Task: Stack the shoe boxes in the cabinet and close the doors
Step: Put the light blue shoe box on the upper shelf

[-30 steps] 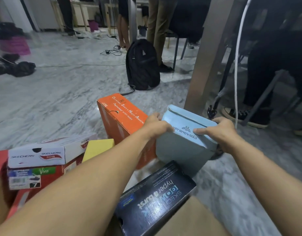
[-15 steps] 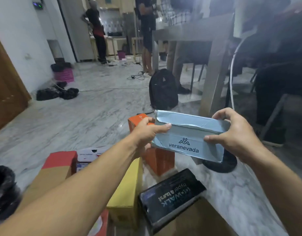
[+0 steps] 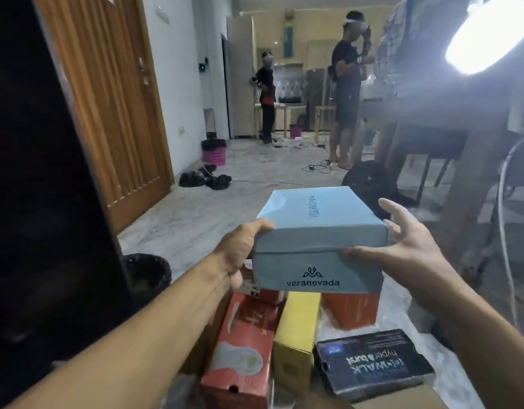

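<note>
While both hands clasp it: one blue box (image 3: 320, 240) aloft, left grip (image 3: 240, 252), right grip (image 3: 408, 243).

A pale marble floor (image 3: 255, 184) carries an orange box (image 3: 351, 309), a yellow box (image 3: 296, 335) beside it, a red box (image 3: 240, 349), and nearest, a black box (image 3: 373, 363). Farther off lie a black backpack (image 3: 368, 178) and a pink bin (image 3: 214, 153).
</note>
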Tool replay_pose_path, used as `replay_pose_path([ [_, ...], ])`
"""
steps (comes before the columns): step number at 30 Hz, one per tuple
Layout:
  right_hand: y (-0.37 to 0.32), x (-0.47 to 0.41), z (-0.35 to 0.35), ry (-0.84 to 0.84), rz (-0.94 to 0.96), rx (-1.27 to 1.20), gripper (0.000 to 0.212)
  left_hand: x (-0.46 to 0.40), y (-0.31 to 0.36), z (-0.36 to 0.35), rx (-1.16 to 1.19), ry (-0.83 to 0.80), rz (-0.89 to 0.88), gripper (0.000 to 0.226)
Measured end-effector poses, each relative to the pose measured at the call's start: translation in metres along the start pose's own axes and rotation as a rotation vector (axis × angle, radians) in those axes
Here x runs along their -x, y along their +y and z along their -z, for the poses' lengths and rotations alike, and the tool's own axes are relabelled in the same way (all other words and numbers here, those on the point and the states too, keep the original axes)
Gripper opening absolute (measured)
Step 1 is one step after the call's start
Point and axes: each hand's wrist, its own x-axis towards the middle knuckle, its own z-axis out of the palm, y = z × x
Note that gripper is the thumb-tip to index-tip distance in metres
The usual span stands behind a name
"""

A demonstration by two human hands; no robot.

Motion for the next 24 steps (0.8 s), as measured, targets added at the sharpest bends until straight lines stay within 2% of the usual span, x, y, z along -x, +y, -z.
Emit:
replay_pose_path([
  [2, -0.013, 0.0, -0.017, -0.149, -0.048, -0.162, 0.04, 0.018, 0.003, 0.017, 0.041, 0.04, -0.016, 0.005],
  [3, -0.019, 0.001, -0.025, -0.187, -0.067, -0.209, 0.024, 0.028, 0.005, 0.026, 0.055, 0.052, -0.032, 0.012],
  [5, -0.023, 0.003, -0.04, -0.205, -0.056, -0.199, 0.009, 0.044, 0.006, 0.041, 0.049, 0.08, -0.05, 0.048],
  [7, -0.029, 0.011, -0.054, -0.228, -0.014, -0.139, 0.015, 0.057, 0.006, 0.056, 0.035, 0.128, -0.062, 0.078],
  [11, -0.047, 0.027, -0.066, -0.319, 0.043, -0.158, 0.027, 0.089, 0.01, 0.08, 0.024, 0.214, -0.092, 0.107],
  [13, -0.053, 0.034, -0.066, -0.357, 0.075, -0.174, 0.03, 0.11, 0.014, 0.089, -0.008, 0.205, -0.142, 0.096],
  [17, -0.07, 0.049, -0.07, -0.458, 0.135, -0.176, 0.038, 0.152, 0.017, 0.101, -0.111, 0.25, -0.231, 0.046],
  [20, -0.088, 0.059, -0.086, -0.548, 0.216, -0.193, 0.035, 0.182, 0.02, 0.114, -0.123, 0.367, -0.298, 0.035],
  [24, -0.111, 0.066, -0.124, -0.643, 0.326, -0.245, 0.034, 0.221, 0.033, 0.141, -0.161, 0.495, -0.4, 0.03],
])
